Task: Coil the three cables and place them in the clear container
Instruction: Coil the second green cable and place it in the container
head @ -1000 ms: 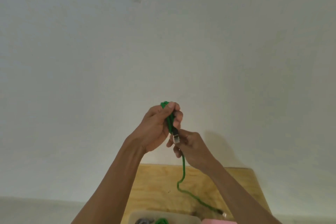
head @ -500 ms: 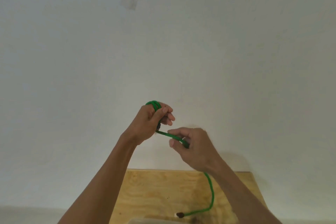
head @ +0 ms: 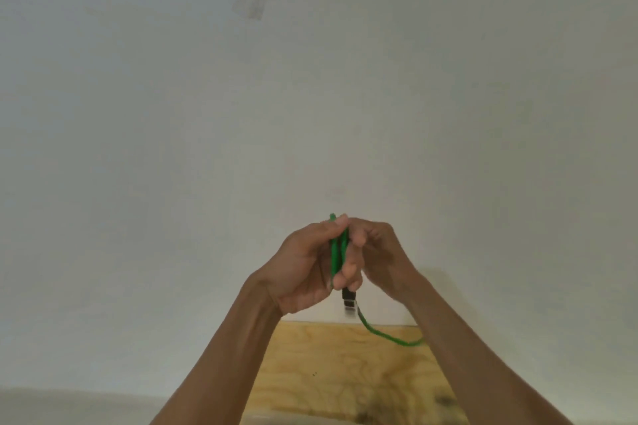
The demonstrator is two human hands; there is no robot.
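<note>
- The left hand (head: 303, 266) is clenched around a bundle of green cable (head: 335, 252), held up in front of the wall, above the far edge of the worktop (head: 345, 373).
- The loops stand almost upright in this fist, their long axis running from 12 to 6 o'clock.
- The right hand (head: 379, 255) presses against the bundle from 3 o'clock; its fingers seem to pinch the cable, but the grip is partly hidden.
- A dark plug (head: 348, 298) hangs just under the hands, at 6 o'clock.
- The free tail runs from there toward 4 o'clock and goes behind the right forearm.
- I judge that the next wrap depends on this: the loose end lies on the right hand's side, so this hand is nearer to lead it around the upright loops.
- The container is not in view.
</note>
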